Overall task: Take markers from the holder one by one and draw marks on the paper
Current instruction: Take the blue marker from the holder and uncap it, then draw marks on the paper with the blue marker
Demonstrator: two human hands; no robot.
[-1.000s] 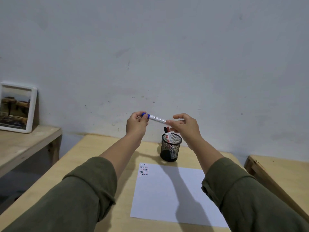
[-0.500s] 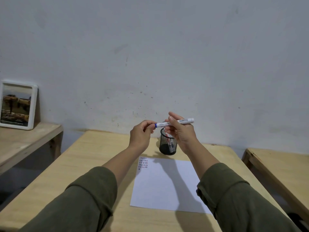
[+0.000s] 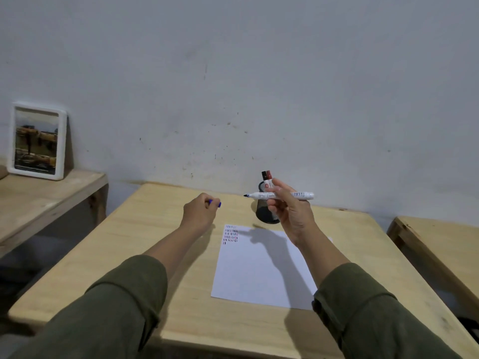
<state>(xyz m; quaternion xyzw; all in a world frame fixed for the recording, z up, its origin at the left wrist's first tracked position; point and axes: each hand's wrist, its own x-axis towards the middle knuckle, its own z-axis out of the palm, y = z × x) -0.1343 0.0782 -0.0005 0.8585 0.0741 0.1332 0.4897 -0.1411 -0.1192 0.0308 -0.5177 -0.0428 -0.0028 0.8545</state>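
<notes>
The right hand (image 3: 291,213) holds a white marker (image 3: 280,195) in its grip, with the fingers curled round the middle of the barrel. The marker lies almost flat in the air, its cap off and its dark tip pointing to 9 o'clock. The left hand (image 3: 199,212) has its grip closed round the blue cap (image 3: 215,203), and only a bit of blue peeks out past the fingers. The two hands are apart, with the left one at 9 o'clock from the right one. Just behind the right hand stands the black mesh holder (image 3: 265,215), partly hidden by the fingers. A black-capped marker (image 3: 264,175) and a red-capped marker (image 3: 269,175) stick up out of it, side by side. At 6 o'clock from the holder lies the white paper (image 3: 259,275), flat on the wooden tabletop (image 3: 145,255). Rows of small marks (image 3: 230,233) in blue, red and black fill the paper's far left corner. The shadow of the right hand falls across the sheet. Both arms wear green sleeves (image 3: 116,307). Far off at 9 o'clock, a picture in a white frame (image 3: 36,141) leans on the wall, standing on a low wooden shelf (image 3: 51,195). Another wooden table (image 3: 440,244) sits at 3 o'clock.
</notes>
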